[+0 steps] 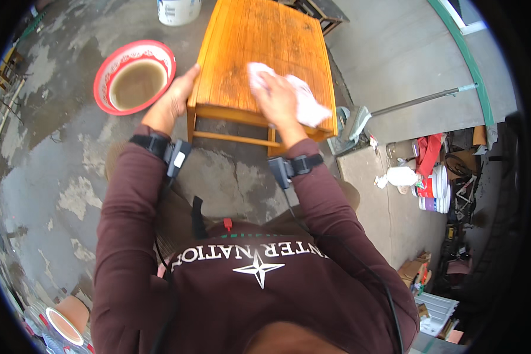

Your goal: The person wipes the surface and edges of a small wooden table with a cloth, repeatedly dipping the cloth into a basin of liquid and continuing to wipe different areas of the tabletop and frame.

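A small varnished wooden table [230, 53] with a plank top stands before me, dark stains and worn patches on its surface. My left hand [175, 95] grips its left edge, thumb near the top and the other fingers mostly hidden. Pressed on the tabletop, my right hand [278, 98] holds a pale pink-white cloth [309, 104], which bunches out on both sides of the fingers. The hand and cloth are slightly blurred. Close to my left hand, a red-rimmed basin [101, 84] on the floor contains murky brownish water [138, 84].
A white bucket [179, 11] stands beyond the basin. Right of the table, a long-handled dustpan [356, 126] leans by the wall. A step [367, 177] at right bears a white bottle [402, 176] and paint buckets [436, 181]. The concrete floor [35, 177] looks wet in patches.
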Demonstrator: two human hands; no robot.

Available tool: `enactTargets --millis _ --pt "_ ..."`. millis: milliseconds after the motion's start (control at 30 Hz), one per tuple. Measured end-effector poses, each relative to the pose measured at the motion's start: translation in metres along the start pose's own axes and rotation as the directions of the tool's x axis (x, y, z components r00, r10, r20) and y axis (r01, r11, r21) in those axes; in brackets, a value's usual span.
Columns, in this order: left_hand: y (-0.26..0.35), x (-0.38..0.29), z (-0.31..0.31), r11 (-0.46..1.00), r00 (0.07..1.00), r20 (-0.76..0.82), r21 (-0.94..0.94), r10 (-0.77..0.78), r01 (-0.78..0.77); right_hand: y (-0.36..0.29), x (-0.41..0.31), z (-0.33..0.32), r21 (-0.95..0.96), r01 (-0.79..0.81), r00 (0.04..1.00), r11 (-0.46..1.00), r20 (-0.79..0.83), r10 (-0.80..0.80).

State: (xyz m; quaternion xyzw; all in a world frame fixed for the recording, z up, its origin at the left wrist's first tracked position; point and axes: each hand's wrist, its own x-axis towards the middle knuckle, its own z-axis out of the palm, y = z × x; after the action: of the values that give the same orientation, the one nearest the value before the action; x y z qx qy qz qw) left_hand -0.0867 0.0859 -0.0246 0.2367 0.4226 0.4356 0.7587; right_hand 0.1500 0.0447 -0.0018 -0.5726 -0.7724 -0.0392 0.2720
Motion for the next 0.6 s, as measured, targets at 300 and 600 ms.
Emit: enactTargets --millis 300,600 --pt "-0.004 0.013 0.003 0.916 0.989 -0.082 0.392 0.124 -0.082 0.008 -0.031 -0.049 0.386 0.398 0.889 0.832 0.059 -0.453" --pt "-0.008 0.007 0.009 0.988 0.994 -0.081 0.141 0.071 -0.059 -0.067 -0.004 0.044 0.232 0.456 0.886 0.859 -0.028 -0.463"
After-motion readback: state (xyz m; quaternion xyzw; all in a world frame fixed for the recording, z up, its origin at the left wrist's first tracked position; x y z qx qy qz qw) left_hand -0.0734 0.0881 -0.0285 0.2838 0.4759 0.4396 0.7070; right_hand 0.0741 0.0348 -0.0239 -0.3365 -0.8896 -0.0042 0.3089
